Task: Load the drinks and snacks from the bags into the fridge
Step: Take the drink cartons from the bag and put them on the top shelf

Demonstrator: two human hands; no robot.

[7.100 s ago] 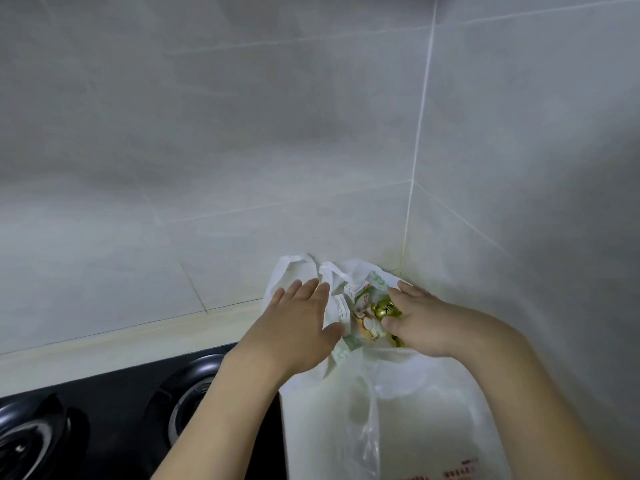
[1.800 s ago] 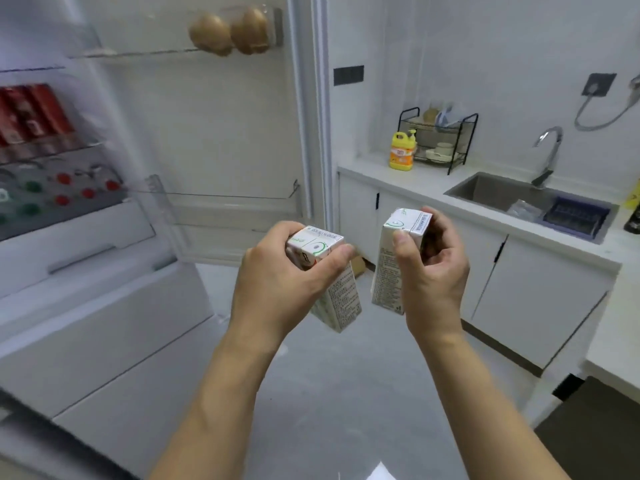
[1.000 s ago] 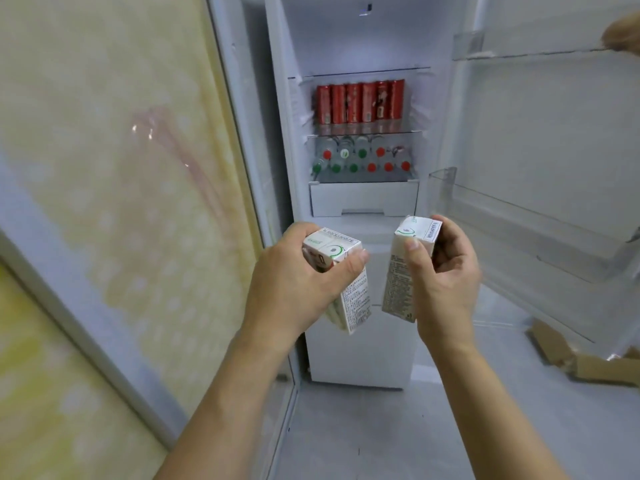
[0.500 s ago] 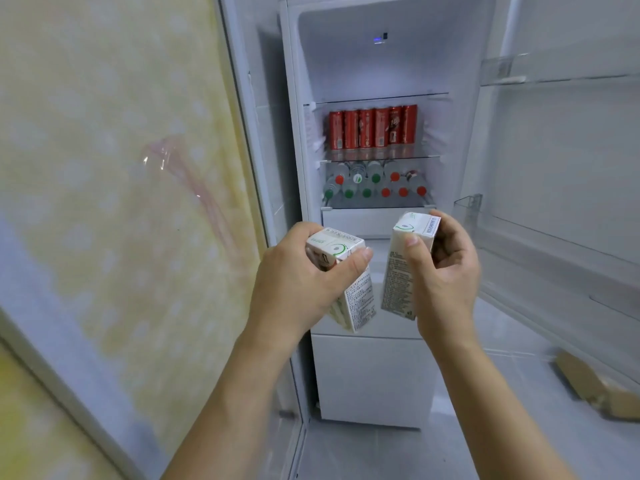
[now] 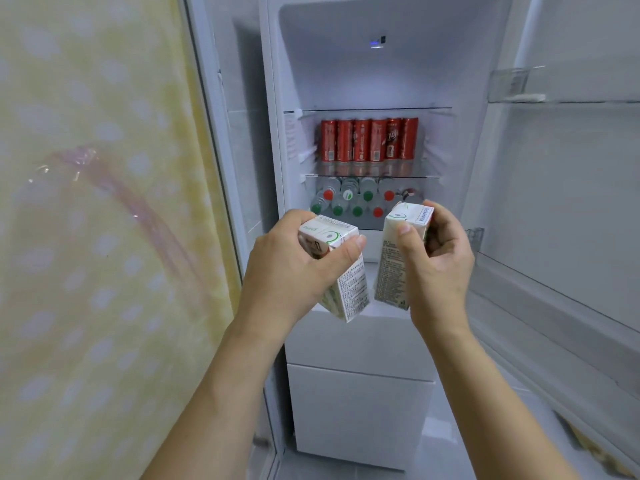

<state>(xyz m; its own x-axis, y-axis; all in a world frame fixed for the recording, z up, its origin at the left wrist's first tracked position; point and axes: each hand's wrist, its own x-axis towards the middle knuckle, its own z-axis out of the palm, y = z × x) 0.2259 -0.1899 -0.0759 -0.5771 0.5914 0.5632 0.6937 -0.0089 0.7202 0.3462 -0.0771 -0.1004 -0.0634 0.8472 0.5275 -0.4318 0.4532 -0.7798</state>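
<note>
Now we face the open fridge, whose top shelf looks bare, likely where our drinks belong, above the red cans and bottles. Our left hand wraps one carton, tilted; our right hand pinches the other carton upright, both raised before the shelves, ready for placing.

left carton: white, tilted, in my left hand | right carton: white, upright, in my right hand | fridge: open, far
</note>
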